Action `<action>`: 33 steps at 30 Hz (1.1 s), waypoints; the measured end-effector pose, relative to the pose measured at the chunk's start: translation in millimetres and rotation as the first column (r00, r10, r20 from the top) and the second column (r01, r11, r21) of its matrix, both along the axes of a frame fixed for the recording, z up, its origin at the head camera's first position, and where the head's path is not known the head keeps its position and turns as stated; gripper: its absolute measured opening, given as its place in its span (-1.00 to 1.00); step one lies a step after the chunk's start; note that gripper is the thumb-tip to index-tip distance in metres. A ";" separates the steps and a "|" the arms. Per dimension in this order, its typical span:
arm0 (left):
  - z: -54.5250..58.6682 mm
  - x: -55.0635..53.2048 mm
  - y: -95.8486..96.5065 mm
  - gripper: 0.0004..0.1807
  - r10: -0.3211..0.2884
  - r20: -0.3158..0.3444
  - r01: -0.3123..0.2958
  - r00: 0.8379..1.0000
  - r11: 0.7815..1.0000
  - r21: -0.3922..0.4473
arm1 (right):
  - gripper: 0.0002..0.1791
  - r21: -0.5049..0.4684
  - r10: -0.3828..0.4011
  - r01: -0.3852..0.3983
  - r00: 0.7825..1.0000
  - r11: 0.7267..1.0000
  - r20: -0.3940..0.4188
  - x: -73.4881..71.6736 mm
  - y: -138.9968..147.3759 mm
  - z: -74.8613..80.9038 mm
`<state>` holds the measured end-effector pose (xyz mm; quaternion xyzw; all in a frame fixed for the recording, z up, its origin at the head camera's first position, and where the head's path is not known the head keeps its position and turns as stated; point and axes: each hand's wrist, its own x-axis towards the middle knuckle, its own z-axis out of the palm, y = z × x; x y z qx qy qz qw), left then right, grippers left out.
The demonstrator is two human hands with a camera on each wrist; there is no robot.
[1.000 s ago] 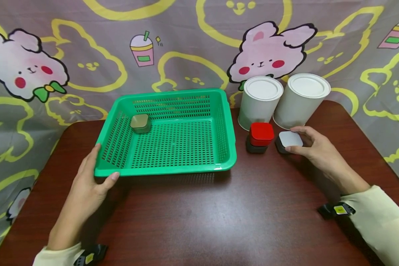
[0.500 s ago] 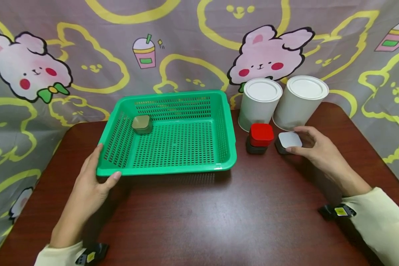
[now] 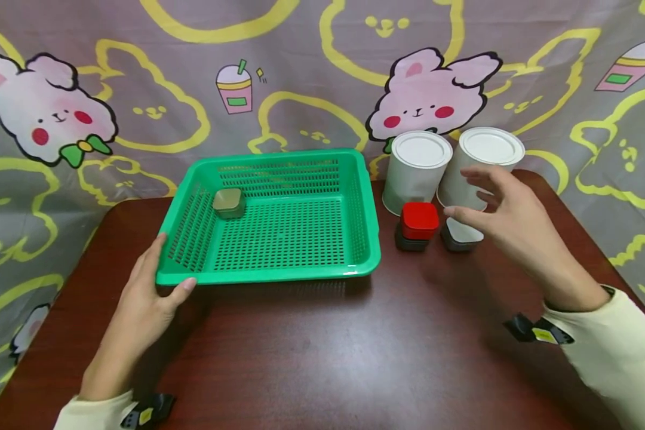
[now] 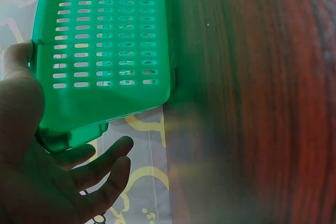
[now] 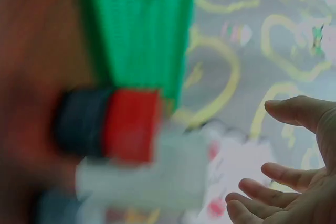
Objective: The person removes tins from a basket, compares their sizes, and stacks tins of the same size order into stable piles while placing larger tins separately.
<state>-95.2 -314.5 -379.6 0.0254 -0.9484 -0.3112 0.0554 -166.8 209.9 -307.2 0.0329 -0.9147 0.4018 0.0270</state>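
Note:
My left hand [image 3: 145,307] rests at the near left corner of a green plastic basket [image 3: 269,276], thumb on the front rim. In the left wrist view its other fingers [image 4: 107,184] spread loosely below the corner. Inside the basket, at the far left, sits a small olive-gold square box [image 3: 229,204]. My right hand [image 3: 521,224] hovers with parted fingers, holding nothing, above a dark square box with a pale grey top [image 3: 460,233]. Beside that box, a red square box [image 3: 420,221] is stacked on a dark one [image 3: 411,243].
Two white cylindrical cans [image 3: 417,170] [image 3: 484,155] stand close together behind the small boxes. A patterned cloth [image 3: 301,71] hangs along the back of the dark wood table [image 3: 301,346].
My right hand has let go of the box with the grey top and risen off it, its fingers spreading. The left hand stays at the basket corner.

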 end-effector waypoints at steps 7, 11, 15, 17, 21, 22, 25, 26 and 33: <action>-2.2 0.6 0.4 0.08 -0.004 0.002 0.004 1.000 1.000 0.010 | -0.28 -0.104 0.191 -0.195 0.980 0.975 -0.047 -16.8 -70.1 37.9; -1.7 -0.2 1.2 0.08 -0.013 -0.012 0.013 1.000 1.000 0.012 | -0.33 -0.124 0.264 -0.270 0.963 0.955 -0.061 -30.5 -99.5 45.6; -0.9 -0.1 1.4 0.07 -0.009 -0.012 0.010 1.000 1.000 0.012 | -0.33 -0.140 0.306 -0.308 0.951 0.941 -0.038 -45.4 -123.2 47.6; -0.8 0.3 1.4 0.08 -0.006 -0.007 0.006 1.000 1.000 0.008 | -0.33 -0.151 0.321 -0.321 0.947 0.935 -0.026 -51.4 -133.9 47.7; -1.0 1.6 0.8 0.09 0.001 -0.004 -0.001 1.000 1.000 0.005 | -0.33 -0.160 0.355 -0.351 0.935 0.923 -0.006 -59.9 -155.5 48.2; -1.3 2.0 0.4 0.09 0.002 -0.003 -0.002 1.000 1.000 0.007 | -0.33 -0.157 0.364 -0.360 0.931 0.920 -0.007 -61.9 -161.1 48.1; -2.3 2.6 -0.1 0.08 0.004 0.001 -0.004 1.000 1.000 0.012 | -0.33 -0.157 0.389 -0.383 0.921 0.910 0.008 -67.0 -177.6 48.3; -2.5 2.8 0.0 0.08 0.003 0.001 -0.003 1.000 1.000 0.013 | -0.34 -0.160 0.396 -0.389 0.918 0.907 0.015 -68.5 -182.6 48.2; -1.1 -0.3 -0.9 0.10 -0.012 -0.007 0.012 1.000 1.000 0.000 | -0.35 -0.210 0.453 -0.439 0.891 0.874 0.024 -76.3 -212.8 45.6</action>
